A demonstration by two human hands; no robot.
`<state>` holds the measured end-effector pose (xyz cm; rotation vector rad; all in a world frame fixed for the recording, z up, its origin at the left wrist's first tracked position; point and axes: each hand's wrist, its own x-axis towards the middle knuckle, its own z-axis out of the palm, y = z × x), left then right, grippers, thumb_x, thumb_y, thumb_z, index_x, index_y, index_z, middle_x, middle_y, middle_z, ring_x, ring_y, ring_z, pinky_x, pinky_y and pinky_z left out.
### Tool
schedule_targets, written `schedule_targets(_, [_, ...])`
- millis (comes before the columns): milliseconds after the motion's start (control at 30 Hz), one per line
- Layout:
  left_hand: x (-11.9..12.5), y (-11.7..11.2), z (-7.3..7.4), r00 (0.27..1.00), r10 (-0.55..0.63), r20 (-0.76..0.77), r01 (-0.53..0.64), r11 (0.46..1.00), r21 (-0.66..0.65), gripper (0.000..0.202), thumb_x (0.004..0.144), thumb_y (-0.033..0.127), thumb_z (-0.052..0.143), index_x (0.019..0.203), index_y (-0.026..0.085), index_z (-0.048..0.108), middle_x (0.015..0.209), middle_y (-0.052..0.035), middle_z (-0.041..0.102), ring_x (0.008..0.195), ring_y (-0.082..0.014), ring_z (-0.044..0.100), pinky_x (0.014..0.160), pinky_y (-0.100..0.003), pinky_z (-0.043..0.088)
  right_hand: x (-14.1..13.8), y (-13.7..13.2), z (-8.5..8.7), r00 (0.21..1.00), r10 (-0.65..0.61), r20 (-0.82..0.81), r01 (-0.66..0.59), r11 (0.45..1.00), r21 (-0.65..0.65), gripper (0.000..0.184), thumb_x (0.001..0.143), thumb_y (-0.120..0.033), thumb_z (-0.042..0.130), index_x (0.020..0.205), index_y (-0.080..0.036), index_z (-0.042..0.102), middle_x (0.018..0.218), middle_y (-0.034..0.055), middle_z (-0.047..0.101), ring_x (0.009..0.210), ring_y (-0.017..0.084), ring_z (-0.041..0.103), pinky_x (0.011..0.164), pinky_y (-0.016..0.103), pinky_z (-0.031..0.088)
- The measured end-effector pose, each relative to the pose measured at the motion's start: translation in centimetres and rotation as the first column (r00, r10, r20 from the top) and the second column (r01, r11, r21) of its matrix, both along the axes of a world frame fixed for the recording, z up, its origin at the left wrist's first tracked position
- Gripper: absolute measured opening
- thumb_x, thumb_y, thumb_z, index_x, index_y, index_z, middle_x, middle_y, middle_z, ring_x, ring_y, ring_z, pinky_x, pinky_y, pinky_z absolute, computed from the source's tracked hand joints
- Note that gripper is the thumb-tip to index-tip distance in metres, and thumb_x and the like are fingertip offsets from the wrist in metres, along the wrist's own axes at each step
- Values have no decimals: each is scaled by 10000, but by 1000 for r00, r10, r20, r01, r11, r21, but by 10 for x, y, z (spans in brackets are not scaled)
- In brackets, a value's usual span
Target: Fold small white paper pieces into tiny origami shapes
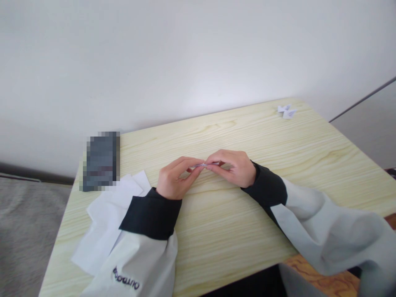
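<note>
Above the middle of the table, my left hand (177, 177) and my right hand (232, 166) meet at the fingertips. Between them is a small folded piece of paper (198, 165), seen almost edge-on as a thin pale strip. Thumb and fingers of each hand pinch it from opposite ends. Most of the paper is hidden by the fingers, so its folded shape cannot be made out. Loose white paper sheets (99, 243) lie overlapping beside my left forearm, partly covered by the sleeve.
A dark, pixelated flat object (100, 161) lies at the table's left edge, near the sheets. Toward the far right corner of the wood-grain table (235, 231) sits a small folded white paper piece (287, 111). A white wall (198, 62) rises behind the table.
</note>
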<state>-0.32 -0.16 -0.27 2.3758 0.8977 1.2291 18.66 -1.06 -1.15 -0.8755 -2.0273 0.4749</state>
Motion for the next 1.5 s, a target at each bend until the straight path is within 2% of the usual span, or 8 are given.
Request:
schedule_targets(333, [1,-4,2,998,47,-37,-46,999,4,52,763,141,629,775,147,679,715,-25,704,623,-98,634,587,-190,499,-1,-3,1,996,-26,84,17,994,112,101,859,-195,505,849,-170,602,765,37,657,672,105,602,622,204,491])
schedule_targets(467, [-1,-3,-1,995,94,-43,-97,993,-62,75,772,211,635,790,166,692,739,-17,720,630,-114,657,574,-190,520,-1,-1,0,996,-61,73,55,996,72,106,859,-224,530,828,-174,618,757,28,666,660,99,607,621,196,495])
schedule_targets(600, [-5,0,-6,984,167,-58,-174,973,-152,143,795,245,611,886,181,700,837,-17,732,662,-126,677,641,-210,556,1,2,-2,991,-137,3,137,990,29,102,832,-257,584,836,-180,651,796,26,698,658,101,632,619,194,514])
schedule_targets(833, [-7,0,-6,971,232,-57,-238,946,-219,125,785,238,610,850,199,710,775,10,733,679,-139,684,697,-233,560,1,3,1,985,-175,16,175,985,-8,112,840,-220,564,823,-192,671,786,11,710,695,110,652,670,212,513])
schedule_targets(967, [-5,1,-6,975,221,-3,-210,922,-326,119,769,245,629,825,172,705,726,-3,726,642,-137,676,641,-220,563,-1,3,0,986,-162,-24,161,986,-35,80,819,-205,573,841,-173,642,770,13,693,677,106,644,658,208,527])
schedule_targets(1067, [-5,2,-9,982,185,41,-157,918,-364,147,767,267,629,843,160,695,781,-25,725,642,-135,670,610,-216,568,-1,4,-2,992,-126,-33,123,989,-85,90,803,-210,575,872,-174,621,809,16,696,685,106,655,662,203,543])
schedule_targets(1267, [-2,0,-8,992,121,31,-107,953,-284,151,757,274,634,838,153,674,790,-29,708,687,-128,656,592,-203,565,-1,2,1,996,-88,5,89,995,-39,44,803,-198,575,800,-177,614,771,12,689,669,101,645,649,193,516])
schedule_targets(1500, [-4,0,-4,989,138,-50,-143,984,-105,58,764,228,640,766,184,678,705,2,696,626,-109,638,600,-209,529,-1,1,4,997,-58,55,57,998,20,47,822,-171,554,806,-186,595,769,2,679,683,96,627,658,190,487])
